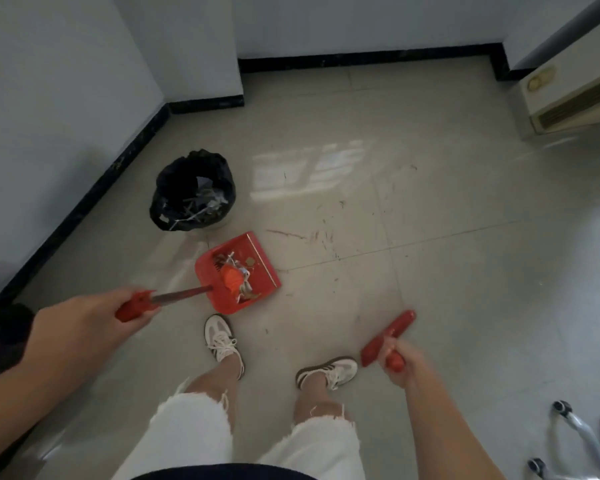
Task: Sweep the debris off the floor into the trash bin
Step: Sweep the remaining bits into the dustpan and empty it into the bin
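Observation:
A red dustpan [258,278] sits low over the tiled floor, just in front of my left shoe. It holds debris [234,275]: an orange lump, paper scraps and small bits. My left hand [84,327] grips the red end of the dustpan's long handle [137,304]. The trash bin [193,192], lined with a black bag and holding paper scraps, stands just beyond the dustpan near the left wall. My right hand [404,363] grips the red broom [388,337], whose head points down at the floor by my right shoe.
Dark scuff marks [321,235] streak the floor right of the dustpan. A white floor-standing unit [568,98] sits at the far right by the wall. Chair legs with castors [582,438] are at the bottom right. Black skirting lines the walls.

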A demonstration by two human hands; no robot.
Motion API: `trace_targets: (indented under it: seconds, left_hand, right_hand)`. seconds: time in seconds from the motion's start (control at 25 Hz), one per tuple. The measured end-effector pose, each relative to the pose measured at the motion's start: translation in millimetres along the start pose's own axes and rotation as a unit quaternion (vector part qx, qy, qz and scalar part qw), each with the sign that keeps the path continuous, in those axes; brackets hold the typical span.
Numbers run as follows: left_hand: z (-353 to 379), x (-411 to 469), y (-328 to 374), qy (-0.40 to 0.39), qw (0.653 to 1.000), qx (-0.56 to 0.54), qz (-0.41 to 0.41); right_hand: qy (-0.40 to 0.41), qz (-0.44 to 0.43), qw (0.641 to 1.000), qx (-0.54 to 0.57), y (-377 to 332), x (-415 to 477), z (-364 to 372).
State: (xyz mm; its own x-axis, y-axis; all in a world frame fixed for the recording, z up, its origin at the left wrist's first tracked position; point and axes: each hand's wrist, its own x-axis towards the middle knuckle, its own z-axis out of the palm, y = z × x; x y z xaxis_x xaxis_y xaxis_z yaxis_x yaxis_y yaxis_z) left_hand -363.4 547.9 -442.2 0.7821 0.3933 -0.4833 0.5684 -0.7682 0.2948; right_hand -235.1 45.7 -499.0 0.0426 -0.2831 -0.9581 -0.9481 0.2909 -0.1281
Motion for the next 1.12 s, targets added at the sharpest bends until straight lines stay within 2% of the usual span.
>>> trace_targets:
  seconds: [0.12,0.24,0.44,0.52,0.64,0.68,0.76,0.96,1.12]
  left_hand:
    - [-50,-1,23,-0.049,0.997,0.012,0.058]
    - [-65,5,13,-0.022,0.994,0.015,0.110]
    - [-80,12,-8,-0.014,0.995,0.032,0.096]
    - [-84,11,-13,-0.007,0.997,0.029,0.078]
    - [-89,11,-17,0.011,0.994,0.046,0.103]
    - [-90,10,-18,0.011,0.992,0.051,0.112]
    - [-91,10,-21,0.020,0.991,0.052,0.117]
    - [-83,13,-17,0.033,0.991,0.076,0.109]
    - [-66,16,-12,-0.036,0.984,0.142,0.099]
  right_hand:
    - [0.000,-0.044,0.997,-0.058,-6,-39,91]
    - [-0.036,-0.058,0.991,-0.115,-3,-68,181]
    - [-0.050,-0.096,0.940,-0.324,37,-122,269]
    - [-0.065,-0.093,0.890,-0.441,63,-136,269]
    - [-0.084,-0.073,0.774,-0.623,101,-147,246]
    - [-0.090,-0.074,0.762,-0.637,110,-151,236]
    - [-0.094,-0.077,0.766,-0.631,114,-154,217]
    - [-0.065,-0.154,0.841,-0.514,66,-171,157]
    - [-0.021,-0.213,0.833,-0.510,35,-166,124]
